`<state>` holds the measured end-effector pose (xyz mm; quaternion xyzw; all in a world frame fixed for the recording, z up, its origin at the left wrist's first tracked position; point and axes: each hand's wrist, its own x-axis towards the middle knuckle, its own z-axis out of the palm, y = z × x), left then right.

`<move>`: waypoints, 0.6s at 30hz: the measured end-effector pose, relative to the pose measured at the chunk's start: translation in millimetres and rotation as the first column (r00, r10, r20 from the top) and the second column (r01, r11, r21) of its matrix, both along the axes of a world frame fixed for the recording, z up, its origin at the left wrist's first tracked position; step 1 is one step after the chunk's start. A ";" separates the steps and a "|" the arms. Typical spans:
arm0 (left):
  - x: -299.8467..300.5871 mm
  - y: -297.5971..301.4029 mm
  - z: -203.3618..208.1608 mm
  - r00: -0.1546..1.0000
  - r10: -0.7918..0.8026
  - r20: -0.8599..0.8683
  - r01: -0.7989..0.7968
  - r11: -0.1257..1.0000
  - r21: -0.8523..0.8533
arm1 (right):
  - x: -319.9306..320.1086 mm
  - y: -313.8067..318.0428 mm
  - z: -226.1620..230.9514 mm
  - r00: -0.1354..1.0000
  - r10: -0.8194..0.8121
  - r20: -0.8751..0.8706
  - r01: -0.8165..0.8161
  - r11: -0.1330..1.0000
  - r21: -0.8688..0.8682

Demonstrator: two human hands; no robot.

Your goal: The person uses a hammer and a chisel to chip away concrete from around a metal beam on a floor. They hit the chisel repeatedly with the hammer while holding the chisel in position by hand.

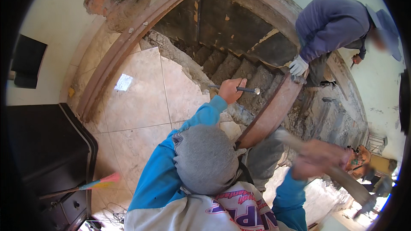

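My left hand [230, 91] is closed around a metal chisel [248, 89], whose rounded end points right. It is held over the broken edge of the tiled floor [141, 87], beside rubble-covered steps [231, 67]. Toward the lower right, my right hand [314, 160] grips the wooden handle of a hammer [349, 182]. Motion smears that hand and the hammer's dark far end. Between my blue sleeves is a rounded grey cloth-covered shape [205, 158]. A brown curved beam [274, 111] runs between my hands, touching neither.
At the upper right a co-worker [332, 28] bends over, a white-gloved hand [298, 66] at the beam's upper end. A curved brown border [124, 45] rims the stair opening. Dark furniture [47, 145] and a colourful duster [100, 181] are at the left. Broken masonry [329, 111] lies right.
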<state>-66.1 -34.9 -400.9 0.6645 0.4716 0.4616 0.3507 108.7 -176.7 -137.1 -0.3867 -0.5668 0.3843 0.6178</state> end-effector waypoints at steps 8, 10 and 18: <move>0.4 -7.7 -13.1 0.999 0.041 0.002 -0.041 0.999 -0.011 | -8.1 -56.3 -98.0 0.953 0.056 0.296 0.240 0.455 -0.858; 1.6 -4.7 -6.4 1.000 0.020 0.011 -0.020 1.000 0.013 | 6.7 -51.8 -73.4 0.896 -0.061 0.439 0.385 0.598 -0.703; 10.2 4.4 -1.2 0.998 0.049 0.046 -0.051 0.998 0.029 | 18.3 -30.5 -91.4 0.972 -0.224 -0.072 0.226 0.974 0.020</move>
